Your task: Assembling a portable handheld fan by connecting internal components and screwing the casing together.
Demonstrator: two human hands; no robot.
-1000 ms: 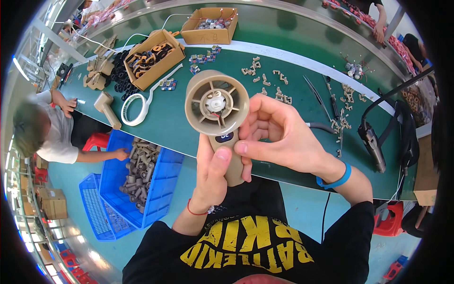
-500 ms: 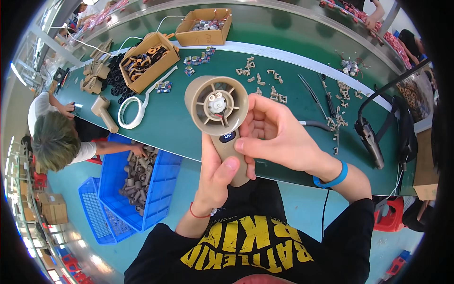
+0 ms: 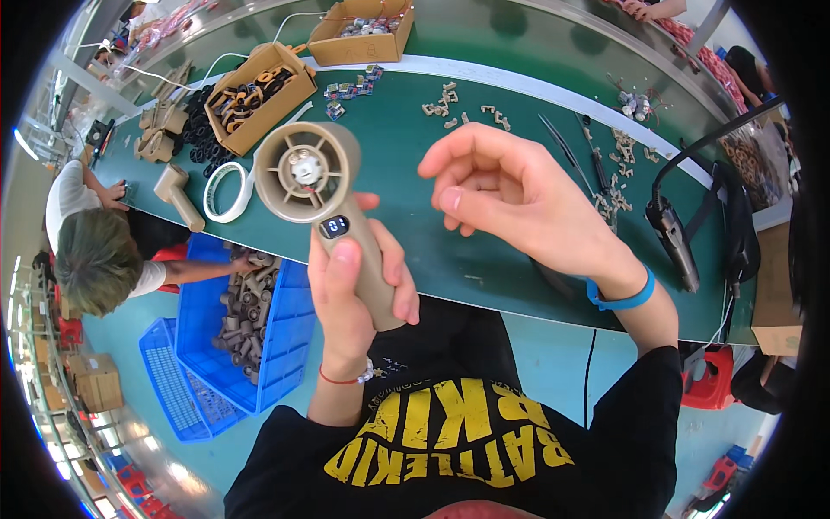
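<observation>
A beige handheld fan (image 3: 372, 268) is in my left hand (image 3: 341, 303), whose fingers wrap round its handle. Its round barrel tilts to the upper left, showing spokes and a white hub inside, and a small dark display glows on the handle's top. My right hand (image 3: 506, 195) hovers over the green table, apart from the fan, fingers loosely curled with a gap to the thumb and nothing between them. Beyond it lie small beige plastic clips (image 3: 494, 116), with tweezers (image 3: 566, 151) farther right.
Cardboard boxes of dark rings (image 3: 298, 91) and of motors (image 3: 405, 43) stand at the back. A tape roll (image 3: 213, 195) and a beige housing (image 3: 179, 197) lie leftward. A co-worker (image 3: 99, 251) reaches into a blue crate (image 3: 285, 324). At right hangs a black corded tool (image 3: 673, 242).
The fan has moved left in my left hand, and its display reading has changed. My right hand has let go of it and drawn away to the right.
</observation>
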